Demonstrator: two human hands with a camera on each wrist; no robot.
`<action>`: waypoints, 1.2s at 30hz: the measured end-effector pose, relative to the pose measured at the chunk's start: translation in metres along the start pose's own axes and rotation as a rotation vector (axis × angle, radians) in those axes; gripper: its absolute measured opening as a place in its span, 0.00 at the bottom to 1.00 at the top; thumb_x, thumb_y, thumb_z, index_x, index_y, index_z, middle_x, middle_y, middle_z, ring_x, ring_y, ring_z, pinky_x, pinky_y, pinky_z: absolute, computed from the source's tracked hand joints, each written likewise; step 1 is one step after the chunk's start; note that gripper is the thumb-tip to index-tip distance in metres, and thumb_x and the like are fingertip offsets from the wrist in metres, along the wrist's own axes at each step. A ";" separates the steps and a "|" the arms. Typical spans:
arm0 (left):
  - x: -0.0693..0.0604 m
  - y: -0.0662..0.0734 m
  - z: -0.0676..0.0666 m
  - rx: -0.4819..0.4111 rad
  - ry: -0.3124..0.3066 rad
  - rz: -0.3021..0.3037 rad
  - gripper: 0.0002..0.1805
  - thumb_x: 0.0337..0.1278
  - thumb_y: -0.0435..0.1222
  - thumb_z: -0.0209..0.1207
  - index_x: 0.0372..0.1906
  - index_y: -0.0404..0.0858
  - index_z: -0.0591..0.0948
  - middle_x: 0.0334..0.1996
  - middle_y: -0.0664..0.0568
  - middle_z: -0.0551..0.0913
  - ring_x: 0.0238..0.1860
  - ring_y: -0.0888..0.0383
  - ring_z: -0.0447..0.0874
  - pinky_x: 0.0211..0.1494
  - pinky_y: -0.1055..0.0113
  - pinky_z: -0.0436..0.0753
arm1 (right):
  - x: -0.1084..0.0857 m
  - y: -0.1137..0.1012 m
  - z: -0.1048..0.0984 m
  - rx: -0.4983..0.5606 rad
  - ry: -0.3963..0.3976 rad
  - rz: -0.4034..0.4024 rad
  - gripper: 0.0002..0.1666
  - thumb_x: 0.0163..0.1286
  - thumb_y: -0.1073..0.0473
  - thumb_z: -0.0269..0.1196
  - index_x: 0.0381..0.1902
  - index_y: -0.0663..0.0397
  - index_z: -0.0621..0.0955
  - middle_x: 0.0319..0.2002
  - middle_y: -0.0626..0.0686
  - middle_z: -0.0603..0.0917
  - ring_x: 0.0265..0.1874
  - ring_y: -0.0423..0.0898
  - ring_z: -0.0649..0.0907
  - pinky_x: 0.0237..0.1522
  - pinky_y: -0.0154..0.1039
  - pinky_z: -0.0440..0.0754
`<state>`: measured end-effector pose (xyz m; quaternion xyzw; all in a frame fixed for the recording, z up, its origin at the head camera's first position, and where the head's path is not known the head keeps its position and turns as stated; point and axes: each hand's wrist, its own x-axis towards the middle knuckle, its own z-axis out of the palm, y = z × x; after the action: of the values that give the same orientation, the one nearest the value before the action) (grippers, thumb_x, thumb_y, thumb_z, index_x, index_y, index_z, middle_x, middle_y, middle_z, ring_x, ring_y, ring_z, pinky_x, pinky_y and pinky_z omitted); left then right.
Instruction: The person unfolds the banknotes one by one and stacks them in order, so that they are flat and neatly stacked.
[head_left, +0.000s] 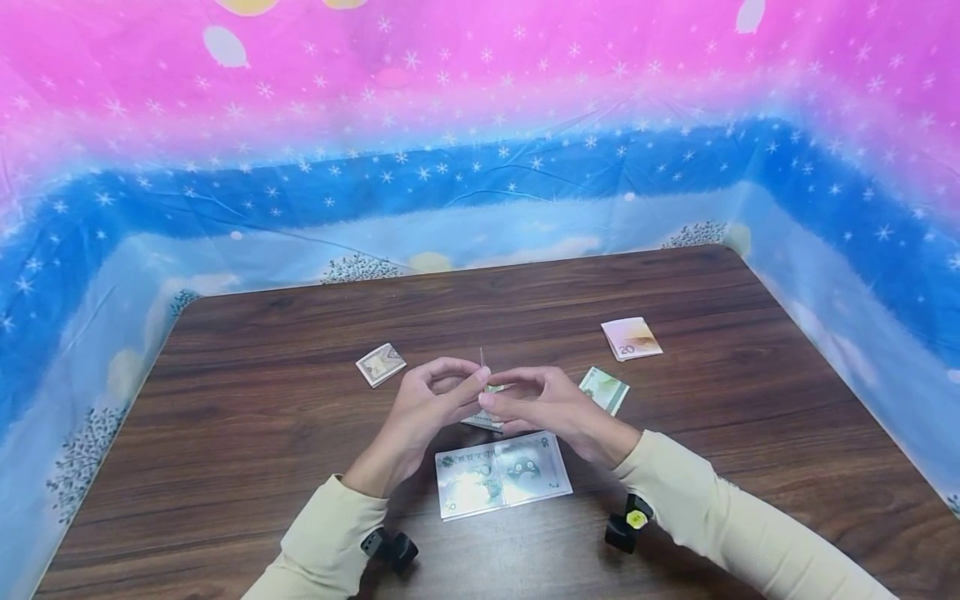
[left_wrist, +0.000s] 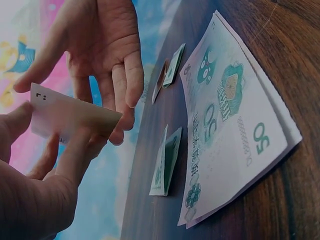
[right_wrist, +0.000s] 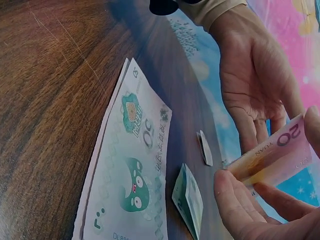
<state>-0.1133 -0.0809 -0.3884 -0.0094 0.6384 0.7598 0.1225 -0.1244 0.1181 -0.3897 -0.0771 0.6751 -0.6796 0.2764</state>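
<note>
Between my two hands a small folded 20 yuan note (right_wrist: 272,152) is held up above the table, pinkish-orange on the side toward the right wrist view. It stands almost edge-on in the head view. My left hand (head_left: 422,410) pinches it with thumb and fingers from one side. From the other side my right hand (head_left: 558,408) pinches it too, and the fingertips of both hands nearly meet. Below the hands lies a pale green 50 note (head_left: 504,475), creased down the middle. A folded green note (left_wrist: 165,162) stands partly unfolded just beyond it, mostly covered by the hands in the head view.
A folded brownish note (head_left: 381,364) lies to the left on the dark wooden table (head_left: 247,467). Another green folded note (head_left: 604,389) sits beside the right hand, and a folded 20 note (head_left: 632,337) rests farther back. A patterned cloth (head_left: 480,167) hangs behind the table.
</note>
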 end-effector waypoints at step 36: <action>-0.009 0.004 -0.019 0.129 0.157 -0.014 0.18 0.59 0.23 0.64 0.54 0.27 0.79 0.39 0.39 0.87 0.35 0.53 0.89 0.42 0.52 0.91 | -0.007 -0.003 -0.028 0.121 0.138 -0.011 0.25 0.67 0.75 0.62 0.61 0.77 0.72 0.49 0.66 0.83 0.43 0.50 0.87 0.51 0.50 0.87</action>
<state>-0.1079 -0.1011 -0.3865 -0.0657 0.6934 0.7134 0.0777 -0.1332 0.1457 -0.3869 -0.0168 0.6498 -0.7244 0.2298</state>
